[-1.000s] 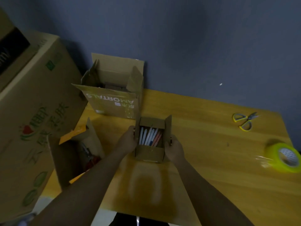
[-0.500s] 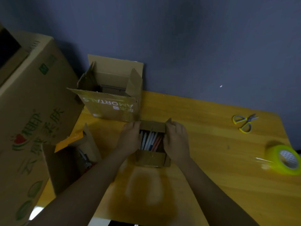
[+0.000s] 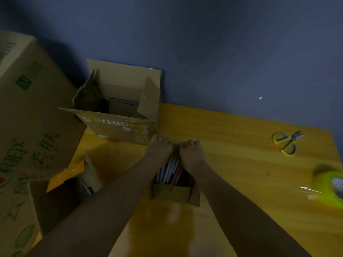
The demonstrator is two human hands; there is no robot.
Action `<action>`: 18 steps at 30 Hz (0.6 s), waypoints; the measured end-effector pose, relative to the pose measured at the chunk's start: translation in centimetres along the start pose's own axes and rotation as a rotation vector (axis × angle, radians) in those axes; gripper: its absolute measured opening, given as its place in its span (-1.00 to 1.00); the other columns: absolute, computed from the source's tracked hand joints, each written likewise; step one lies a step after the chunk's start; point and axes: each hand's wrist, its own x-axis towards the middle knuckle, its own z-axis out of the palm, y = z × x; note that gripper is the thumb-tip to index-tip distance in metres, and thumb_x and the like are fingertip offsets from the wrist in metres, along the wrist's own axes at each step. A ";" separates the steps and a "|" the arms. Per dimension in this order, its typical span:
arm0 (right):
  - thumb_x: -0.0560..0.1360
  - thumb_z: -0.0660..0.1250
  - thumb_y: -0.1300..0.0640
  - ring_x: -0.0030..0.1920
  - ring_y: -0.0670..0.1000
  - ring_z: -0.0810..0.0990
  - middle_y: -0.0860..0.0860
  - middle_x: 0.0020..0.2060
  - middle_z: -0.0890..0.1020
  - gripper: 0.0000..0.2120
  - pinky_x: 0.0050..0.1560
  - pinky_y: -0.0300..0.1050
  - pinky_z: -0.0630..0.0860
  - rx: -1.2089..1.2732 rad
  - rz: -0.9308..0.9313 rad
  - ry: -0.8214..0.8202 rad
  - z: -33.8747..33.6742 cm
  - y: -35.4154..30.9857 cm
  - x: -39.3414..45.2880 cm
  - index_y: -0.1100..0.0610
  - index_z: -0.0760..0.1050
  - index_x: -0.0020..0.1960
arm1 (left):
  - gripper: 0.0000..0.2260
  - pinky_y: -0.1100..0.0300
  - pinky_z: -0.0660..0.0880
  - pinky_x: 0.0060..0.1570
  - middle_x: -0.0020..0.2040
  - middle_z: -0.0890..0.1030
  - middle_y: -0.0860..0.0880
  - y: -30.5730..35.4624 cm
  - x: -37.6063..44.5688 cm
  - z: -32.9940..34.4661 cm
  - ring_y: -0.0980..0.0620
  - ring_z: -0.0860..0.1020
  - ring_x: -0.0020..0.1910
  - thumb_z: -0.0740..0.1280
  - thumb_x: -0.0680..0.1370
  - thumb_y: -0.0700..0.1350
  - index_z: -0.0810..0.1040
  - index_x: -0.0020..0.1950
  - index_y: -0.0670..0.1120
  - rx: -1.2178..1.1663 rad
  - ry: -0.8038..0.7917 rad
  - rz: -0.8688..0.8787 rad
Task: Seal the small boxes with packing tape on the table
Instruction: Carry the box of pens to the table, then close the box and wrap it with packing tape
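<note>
A small brown cardboard box (image 3: 174, 192) holding several pens stands on the yellow wooden table (image 3: 232, 149), right in front of me. My left hand (image 3: 159, 148) and my right hand (image 3: 191, 153) lie side by side over the box's far part, fingers curled over its far edge, pressing the side flaps inward. The near flap hangs open toward me, and the pens show between my wrists. A roll of packing tape (image 3: 334, 189) with a yellow-green rim lies at the table's right edge, a loose clear end sticking out to the left.
Yellow-handled scissors (image 3: 286, 142) lie at the far right. An open medium box (image 3: 118, 110) stands just behind my left hand against the blue wall. A big printed carton (image 3: 24, 138) fills the left, with another open box (image 3: 74, 186) and its orange flap beside it.
My hands went from the box's sides onto its top and then toward the far edge, folding the side flaps inward. The pens are now half covered.
</note>
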 end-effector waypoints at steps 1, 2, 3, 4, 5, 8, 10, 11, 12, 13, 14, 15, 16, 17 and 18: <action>0.64 0.12 0.09 0.27 0.17 0.36 0.14 0.25 0.45 -0.63 0.25 0.02 0.26 0.005 -0.011 0.002 0.1 0.1 -0.1 0.20 0.29 0.40 | -0.56 0.07 0.17 0.32 0.36 0.39 -0.13 -0.1 0.2 0.0 -0.10 0.31 0.36 0.29 0.57 0.00 0.34 0.39 -0.16 0.002 -0.018 -0.002; 0.64 0.11 0.11 0.26 0.17 0.37 0.13 0.23 0.46 -0.67 0.24 0.01 0.26 0.013 -0.014 -0.002 0.1 0.2 -0.3 0.18 0.32 0.37 | -0.57 0.07 0.17 0.31 0.35 0.41 -0.13 -0.2 0.4 0.0 -0.09 0.32 0.35 0.29 0.57 0.01 0.36 0.37 -0.15 0.002 -0.031 -0.005; 0.64 0.11 0.12 0.25 0.16 0.37 0.13 0.22 0.46 -0.68 0.23 0.00 0.27 0.025 -0.014 -0.005 0.1 0.3 -0.6 0.17 0.34 0.36 | -0.61 0.07 0.17 0.30 0.33 0.43 -0.12 -0.4 0.6 0.1 -0.09 0.34 0.34 0.29 0.58 -0.01 0.39 0.35 -0.14 0.001 -0.035 -0.006; 0.64 0.10 0.14 0.25 0.16 0.37 0.12 0.21 0.47 -0.68 0.22 -0.01 0.27 0.040 -0.021 0.007 0.2 0.5 -0.7 0.17 0.34 0.36 | -0.67 0.08 0.18 0.29 0.30 0.45 -0.11 -0.5 0.8 0.2 -0.08 0.36 0.32 0.29 0.58 -0.06 0.42 0.31 -0.13 -0.004 -0.033 -0.007; 0.63 0.10 0.15 0.25 0.16 0.37 0.12 0.21 0.47 -0.68 0.21 -0.02 0.28 0.066 -0.032 0.022 0.2 0.7 -0.8 0.16 0.35 0.36 | -0.72 0.08 0.19 0.28 0.27 0.47 -0.11 -0.6 0.8 0.3 -0.08 0.38 0.30 0.29 0.58 -0.13 0.46 0.28 -0.12 -0.012 -0.032 -0.006; 0.62 0.10 0.23 0.25 0.16 0.38 0.13 0.19 0.50 -0.68 0.17 -0.04 0.34 0.194 -0.051 0.059 0.0 1.6 -1.0 0.17 0.38 0.35 | -0.81 0.11 0.26 0.24 0.22 0.50 -0.11 -0.9 0.8 0.9 -0.07 0.43 0.23 0.23 0.58 -0.26 0.51 0.17 -0.13 -0.060 -0.031 0.002; 0.60 0.11 0.28 0.27 0.15 0.39 0.15 0.22 0.50 -0.64 0.16 -0.06 0.37 0.340 -0.046 0.118 0.1 1.8 -1.3 0.19 0.36 0.38 | -0.82 0.13 0.34 0.17 0.18 0.53 -0.11 -1.1 0.7 1.3 -0.05 0.48 0.17 0.18 0.60 -0.28 0.51 0.14 -0.14 -0.095 -0.011 -0.003; 0.59 0.14 0.30 0.29 0.17 0.39 0.16 0.25 0.49 -0.60 0.18 -0.04 0.38 0.425 -0.035 0.177 0.2 1.8 -1.7 0.20 0.33 0.42 | -0.82 0.14 0.36 0.13 0.16 0.55 -0.11 -1.1 0.6 1.4 -0.04 0.50 0.15 0.17 0.61 -0.28 0.51 0.14 -0.14 -0.115 -0.004 -0.008; 0.56 0.21 0.33 0.28 0.19 0.42 0.19 0.26 0.49 -0.56 0.18 0.00 0.42 0.499 -0.033 0.273 0.3 1.6 -2.2 0.23 0.33 0.44 | -0.82 0.15 0.37 0.08 0.14 0.56 -0.12 -1.1 0.6 1.4 -0.04 0.51 0.12 0.18 0.61 -0.28 0.49 0.17 -0.15 -0.132 0.005 -0.013; 0.50 0.30 0.36 0.23 0.21 0.48 0.21 0.21 0.53 -0.54 0.14 0.03 0.49 0.549 -0.039 0.376 0.5 1.2 -2.7 0.26 0.38 0.39 | -0.81 0.16 0.37 0.01 0.13 0.56 -0.13 -1.2 0.5 1.4 -0.05 0.53 0.10 0.20 0.60 -0.27 0.45 0.20 -0.15 -0.153 0.015 -0.020; 0.42 0.39 0.38 0.13 0.21 0.54 0.21 0.13 0.57 -0.54 0.05 0.04 0.55 0.576 -0.041 0.481 1.0 0.8 -3.3 0.28 0.46 0.32 | -0.79 0.16 0.35 -0.06 0.11 0.57 -0.13 -1.2 0.3 1.3 -0.05 0.53 0.08 0.21 0.60 -0.25 0.42 0.24 -0.16 -0.179 0.032 -0.028; 0.37 0.43 0.38 0.05 0.20 0.57 0.20 0.05 0.60 -0.56 -0.02 0.02 0.57 0.595 -0.042 0.563 1.4 0.3 -4.1 0.28 0.52 0.24 | -0.77 0.17 0.31 -0.11 0.11 0.57 -0.13 -1.3 0.3 1.3 -0.05 0.54 0.06 0.22 0.61 -0.22 0.41 0.27 -0.15 -0.209 0.048 -0.033; 0.36 0.43 0.36 0.01 0.17 0.56 0.17 0.01 0.60 -0.61 -0.05 -0.02 0.56 0.613 -0.061 0.600 1.8 -0.3 -5.1 0.26 0.54 0.18 | -0.78 0.18 0.29 -0.13 0.11 0.57 -0.14 -1.4 0.1 1.2 -0.06 0.53 0.06 0.20 0.62 -0.18 0.41 0.27 -0.15 -0.246 0.060 -0.031; 0.36 0.42 0.33 0.00 0.13 0.54 0.15 -0.02 0.59 -0.65 -0.06 -0.06 0.53 0.616 -0.094 0.618 2.3 -0.9 -6.1 0.24 0.55 0.15 | -0.78 0.19 0.29 -0.13 0.13 0.56 -0.14 -1.5 -0.2 1.2 -0.06 0.53 0.07 0.18 0.64 -0.14 0.42 0.27 -0.15 -0.289 0.068 -0.024; 0.37 0.41 0.30 -0.02 0.10 0.53 0.12 -0.04 0.59 -0.68 -0.08 -0.08 0.52 0.608 -0.125 0.611 2.7 -1.5 -7.1 0.22 0.55 0.12 | -0.77 0.18 0.32 -0.10 0.16 0.55 -0.14 -1.6 -0.4 1.3 -0.07 0.51 0.09 0.17 0.65 -0.10 0.42 0.26 -0.15 -0.330 0.084 -0.010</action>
